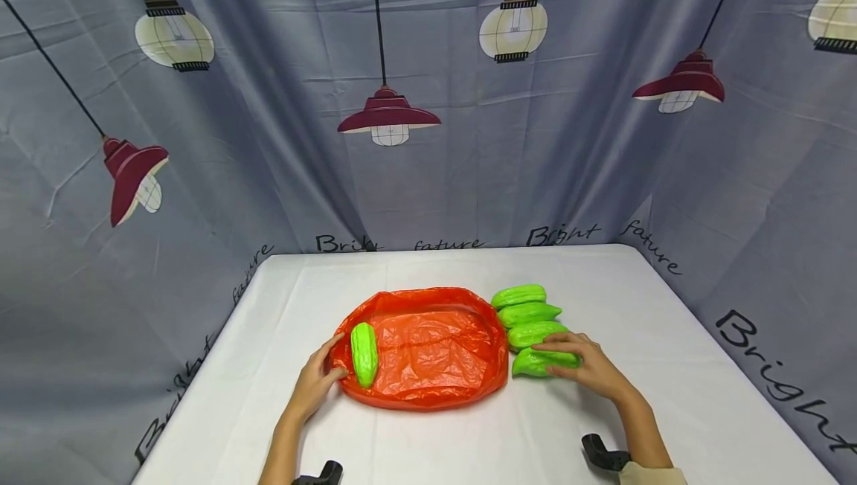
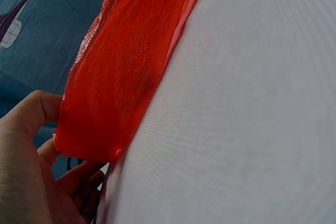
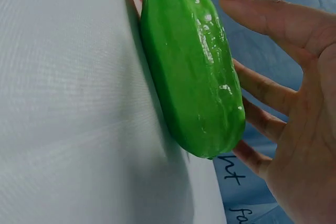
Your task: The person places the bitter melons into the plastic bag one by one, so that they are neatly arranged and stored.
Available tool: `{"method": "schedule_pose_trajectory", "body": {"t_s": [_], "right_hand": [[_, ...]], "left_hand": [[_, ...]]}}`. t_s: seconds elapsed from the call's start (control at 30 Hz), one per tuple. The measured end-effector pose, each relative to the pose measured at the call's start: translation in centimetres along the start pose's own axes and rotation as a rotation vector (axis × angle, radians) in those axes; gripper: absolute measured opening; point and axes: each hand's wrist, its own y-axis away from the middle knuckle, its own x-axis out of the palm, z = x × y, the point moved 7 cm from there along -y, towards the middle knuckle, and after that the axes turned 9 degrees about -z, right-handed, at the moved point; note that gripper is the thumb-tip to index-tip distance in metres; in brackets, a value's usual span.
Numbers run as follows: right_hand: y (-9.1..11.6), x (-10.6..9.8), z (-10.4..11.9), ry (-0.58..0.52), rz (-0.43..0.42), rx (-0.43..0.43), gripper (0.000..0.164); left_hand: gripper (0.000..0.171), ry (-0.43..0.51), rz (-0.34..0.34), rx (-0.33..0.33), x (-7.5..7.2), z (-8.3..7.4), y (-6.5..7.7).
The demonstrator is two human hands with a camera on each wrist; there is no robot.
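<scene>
Red plastic film covers a shallow oval container (image 1: 428,396), its wall (image 2: 113,93) filling the upper left wrist view. Inside at the left lies a green, ridged, cucumber-like vegetable (image 1: 364,355). My left hand (image 1: 315,381) touches the container's left end with spread thumb and fingers. My right hand (image 1: 589,367) reaches over the nearest green vegetable (image 1: 532,363) of a column right of the container. In the right wrist view, my thumb stands apart from this vegetable (image 3: 191,72), while my other fingers pass partly hidden behind it.
Three more green vegetables, the farthest one (image 1: 518,295) included, lie stacked in a column behind the nearest, close against the container's right side. A white cloth covers the table (image 1: 435,448). Grey-blue curtains (image 1: 442,187) with printed lamps enclose its back and sides.
</scene>
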Motion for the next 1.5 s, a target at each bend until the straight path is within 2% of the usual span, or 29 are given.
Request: {"method": "schedule_pose_trajectory", "body": {"t_s": [0.23,0.43,0.5,0.57,0.67,0.73,0.9,1.1,1.37,1.5], "right_hand": [[0.2,0.3,-0.2,-0.022,0.033,0.023,0.034],[0.6,0.9,-0.3,-0.051,0.154,0.083,0.035],[0.6,0.7,0.7,-0.066,0.191,0.089,0.037],[0.7,0.6,0.7,-0.085,0.220,0.093,0.040],[1.0,0.7,0.1,-0.100,0.266,0.146,0.047],[1.4,1.2,-1.3,-0.105,0.304,0.191,0.052],[1.9,1.5,-1.6,-0.140,0.382,0.276,0.060],[2.1,1.5,-1.1,-0.177,0.402,0.322,0.066],[2.9,1.3,0.3,-0.200,0.382,0.284,0.066],[3.3,1.2,1.6,-0.247,0.343,0.282,0.067]], "left_hand": [[0.059,0.007,-0.004,0.007,0.0,0.1,-0.1],[0.059,0.002,0.003,0.027,-0.1,-0.3,0.0],[0.059,0.000,0.006,0.030,-0.1,-0.4,0.0],[0.058,0.001,0.011,0.031,-0.1,-0.5,0.0],[0.059,0.002,0.010,0.027,-0.1,-0.4,0.0],[0.058,0.002,0.009,0.023,-0.1,-0.4,0.0],[0.058,-0.001,0.010,0.014,0.0,-0.3,0.1],[0.058,-0.005,0.011,0.013,0.0,-0.2,0.1],[0.058,-0.015,-0.001,0.012,0.0,0.1,0.0],[0.059,-0.021,-0.005,0.021,0.3,2.1,-0.3]]}}
